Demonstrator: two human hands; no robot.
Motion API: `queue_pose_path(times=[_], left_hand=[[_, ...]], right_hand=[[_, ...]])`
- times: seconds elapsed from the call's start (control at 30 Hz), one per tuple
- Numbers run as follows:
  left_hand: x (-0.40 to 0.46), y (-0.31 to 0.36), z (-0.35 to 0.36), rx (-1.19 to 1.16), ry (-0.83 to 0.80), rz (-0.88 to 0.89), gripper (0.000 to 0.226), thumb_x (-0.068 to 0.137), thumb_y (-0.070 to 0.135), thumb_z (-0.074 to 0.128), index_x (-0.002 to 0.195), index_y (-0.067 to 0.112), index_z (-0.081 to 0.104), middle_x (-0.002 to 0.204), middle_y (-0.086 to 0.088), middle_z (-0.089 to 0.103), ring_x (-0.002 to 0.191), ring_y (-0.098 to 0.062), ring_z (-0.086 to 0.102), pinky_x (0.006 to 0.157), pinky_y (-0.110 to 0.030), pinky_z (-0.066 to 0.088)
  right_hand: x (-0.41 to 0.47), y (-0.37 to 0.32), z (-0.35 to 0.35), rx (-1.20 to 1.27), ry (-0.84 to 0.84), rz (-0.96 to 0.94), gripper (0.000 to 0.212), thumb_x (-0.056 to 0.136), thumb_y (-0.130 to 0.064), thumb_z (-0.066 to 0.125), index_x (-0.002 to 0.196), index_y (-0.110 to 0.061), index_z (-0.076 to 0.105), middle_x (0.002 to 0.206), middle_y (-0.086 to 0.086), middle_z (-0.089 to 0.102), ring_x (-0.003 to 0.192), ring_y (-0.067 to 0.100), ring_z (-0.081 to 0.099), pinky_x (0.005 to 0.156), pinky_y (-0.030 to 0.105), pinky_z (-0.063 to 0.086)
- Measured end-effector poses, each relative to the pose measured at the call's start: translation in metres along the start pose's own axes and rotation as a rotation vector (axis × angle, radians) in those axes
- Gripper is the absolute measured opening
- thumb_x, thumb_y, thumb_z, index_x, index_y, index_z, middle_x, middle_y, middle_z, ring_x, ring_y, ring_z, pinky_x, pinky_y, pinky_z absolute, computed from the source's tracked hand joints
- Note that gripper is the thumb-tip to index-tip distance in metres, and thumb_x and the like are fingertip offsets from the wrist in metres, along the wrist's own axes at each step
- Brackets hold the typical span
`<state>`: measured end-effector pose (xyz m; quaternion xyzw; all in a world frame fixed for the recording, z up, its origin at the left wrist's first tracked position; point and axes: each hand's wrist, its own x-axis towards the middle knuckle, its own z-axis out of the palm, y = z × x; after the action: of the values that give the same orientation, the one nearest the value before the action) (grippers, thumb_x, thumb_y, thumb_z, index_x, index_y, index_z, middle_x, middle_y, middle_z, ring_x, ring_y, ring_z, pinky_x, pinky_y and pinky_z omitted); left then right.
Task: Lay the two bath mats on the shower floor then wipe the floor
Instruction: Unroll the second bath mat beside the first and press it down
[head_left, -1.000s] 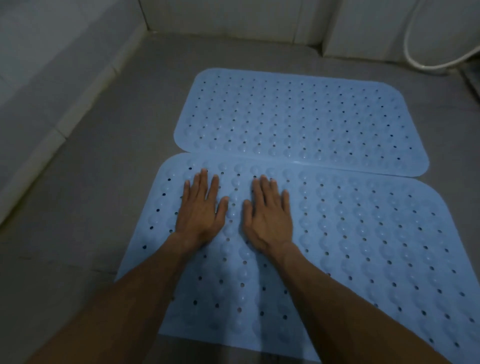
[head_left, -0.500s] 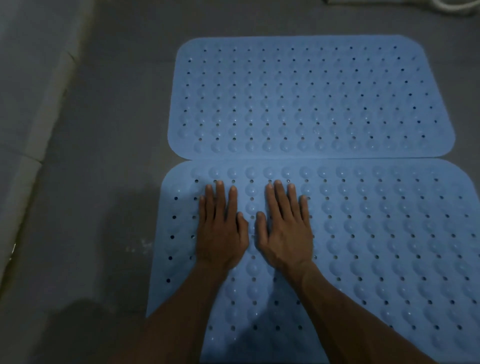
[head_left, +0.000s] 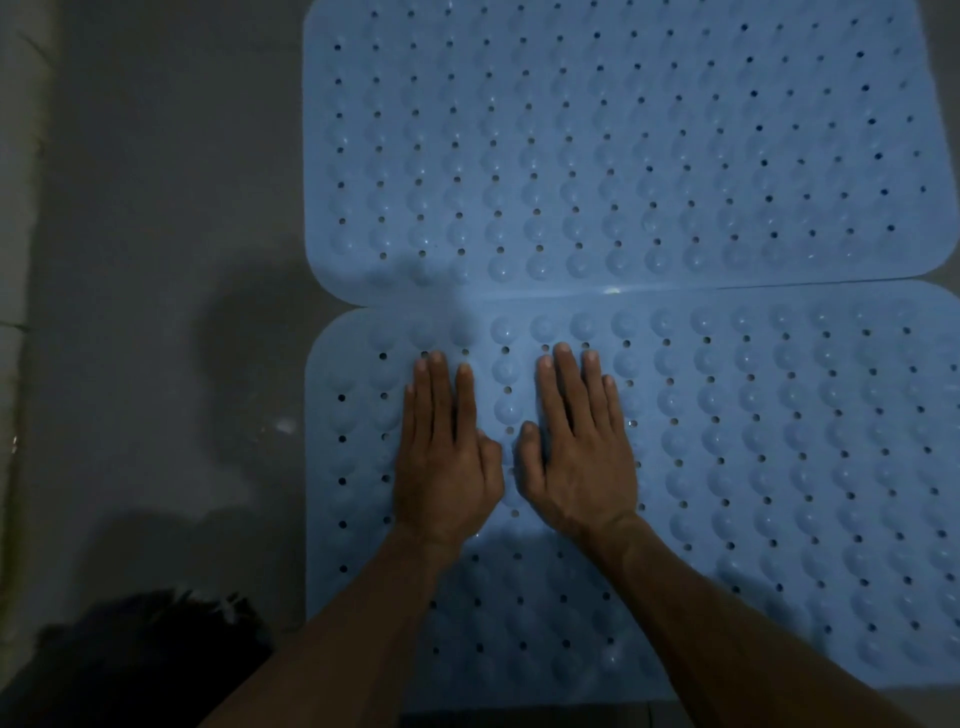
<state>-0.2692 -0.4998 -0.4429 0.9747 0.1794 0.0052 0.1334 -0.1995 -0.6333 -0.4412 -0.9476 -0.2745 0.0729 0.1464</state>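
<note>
Two light blue rubber bath mats with bumps and drain holes lie flat on the grey shower floor (head_left: 156, 260). The far mat (head_left: 623, 145) and the near mat (head_left: 779, 467) touch along their long edges, the far one slightly overlapping. My left hand (head_left: 441, 462) and my right hand (head_left: 576, 457) rest palm down, side by side, on the left part of the near mat. The fingers lie flat and hold nothing.
A pale raised curb or wall base (head_left: 15, 260) runs along the left edge. A dark, shaggy object (head_left: 156, 660) lies on the floor at the lower left, beside my left forearm. Bare grey floor lies left of the mats.
The view has tilted down and moved closer, so the mats fill more of it. Both hands stay flat on the near mat, a little closer to its far edge. The dark object has come into view.
</note>
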Motion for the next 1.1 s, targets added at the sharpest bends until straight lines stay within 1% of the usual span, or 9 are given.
queue_pose_path(times=[0.13, 0.4, 0.57, 0.7, 0.8, 0.87, 0.93, 1.0, 1.1], left_hand=[[-0.001, 0.001, -0.003, 0.008, -0.018, -0.001, 0.063, 0.094, 0.022, 0.03, 0.15, -0.005, 0.025, 0.157, -0.029, 0.016, 0.149, -0.039, 0.014, 0.119, -0.051, 0.022], [0.0, 0.006, -0.007, 0.043, -0.08, -0.046, 0.069, 0.092, 0.027, 0.029, 0.154, 0.002, 0.013, 0.161, -0.024, 0.001, 0.151, -0.034, -0.001, 0.122, -0.048, 0.011], [-0.002, 0.004, -0.005, 0.015, -0.063, -0.046, 0.067, 0.093, 0.029, 0.019, 0.154, 0.002, 0.014, 0.161, -0.024, 0.002, 0.151, -0.034, -0.001, 0.123, -0.048, 0.011], [-0.003, 0.003, -0.002, 0.007, -0.065, -0.043, 0.068, 0.093, 0.03, 0.02, 0.155, 0.003, 0.011, 0.162, -0.022, 0.001, 0.151, -0.032, -0.005, 0.123, -0.046, 0.008], [-0.003, 0.002, 0.001, -0.005, -0.04, -0.023, 0.068, 0.093, 0.028, 0.028, 0.154, 0.001, 0.016, 0.161, -0.023, 0.006, 0.151, -0.034, 0.0, 0.123, -0.047, 0.009], [-0.002, 0.001, 0.003, 0.002, -0.021, -0.006, 0.067, 0.092, 0.028, 0.028, 0.152, -0.001, 0.022, 0.16, -0.025, 0.012, 0.15, -0.037, 0.007, 0.122, -0.049, 0.012], [-0.001, 0.001, 0.002, 0.022, -0.043, -0.003, 0.068, 0.091, 0.03, 0.026, 0.151, -0.002, 0.025, 0.159, -0.026, 0.015, 0.149, -0.039, 0.011, 0.122, -0.05, 0.014], [0.0, 0.004, 0.0, 0.055, -0.093, -0.024, 0.071, 0.09, 0.034, 0.02, 0.152, -0.001, 0.022, 0.159, -0.026, 0.013, 0.149, -0.04, 0.011, 0.122, -0.05, 0.012], [0.002, 0.012, -0.009, 0.139, -0.197, -0.092, 0.073, 0.092, 0.04, 0.009, 0.155, 0.003, 0.005, 0.161, -0.023, -0.001, 0.15, -0.036, -0.002, 0.122, -0.046, 0.0]], right_hand=[[0.0, -0.001, -0.001, -0.009, -0.015, 0.002, 0.068, 0.097, -0.032, 0.04, 0.157, -0.007, 0.017, 0.165, 0.011, 0.01, 0.153, 0.028, 0.0, 0.123, 0.048, 0.013], [-0.002, -0.004, -0.003, -0.059, -0.036, 0.047, 0.069, 0.098, -0.036, 0.039, 0.158, -0.011, 0.016, 0.166, 0.008, 0.01, 0.154, 0.024, -0.001, 0.123, 0.049, 0.013], [-0.003, -0.005, -0.003, -0.055, -0.03, 0.049, 0.068, 0.098, -0.037, 0.039, 0.158, -0.013, 0.016, 0.166, 0.007, 0.009, 0.154, 0.022, -0.002, 0.124, 0.047, 0.01], [-0.004, -0.003, -0.002, -0.042, -0.025, 0.044, 0.069, 0.099, -0.038, 0.038, 0.158, -0.014, 0.014, 0.166, 0.006, 0.009, 0.154, 0.021, -0.004, 0.124, 0.045, 0.008], [-0.005, -0.002, -0.001, -0.031, -0.026, 0.034, 0.069, 0.099, -0.04, 0.035, 0.158, -0.014, 0.012, 0.166, 0.005, 0.007, 0.153, 0.021, -0.005, 0.125, 0.044, 0.006], [-0.004, -0.001, -0.001, -0.024, -0.03, 0.022, 0.069, 0.099, -0.042, 0.033, 0.158, -0.014, 0.012, 0.166, 0.005, 0.006, 0.153, 0.021, -0.006, 0.125, 0.043, 0.003], [-0.003, 0.001, -0.001, -0.015, -0.036, 0.013, 0.069, 0.099, -0.042, 0.031, 0.158, -0.014, 0.011, 0.166, 0.005, 0.005, 0.153, 0.022, -0.007, 0.125, 0.042, 0.001], [-0.003, 0.0, -0.002, 0.0, -0.052, 0.011, 0.069, 0.099, -0.043, 0.03, 0.158, -0.014, 0.011, 0.166, 0.006, 0.003, 0.153, 0.023, -0.007, 0.125, 0.043, 0.0], [-0.003, 0.001, -0.014, 0.066, -0.117, -0.013, 0.069, 0.099, -0.042, 0.033, 0.158, -0.012, 0.013, 0.166, 0.007, 0.003, 0.153, 0.025, -0.005, 0.124, 0.043, -0.002]])
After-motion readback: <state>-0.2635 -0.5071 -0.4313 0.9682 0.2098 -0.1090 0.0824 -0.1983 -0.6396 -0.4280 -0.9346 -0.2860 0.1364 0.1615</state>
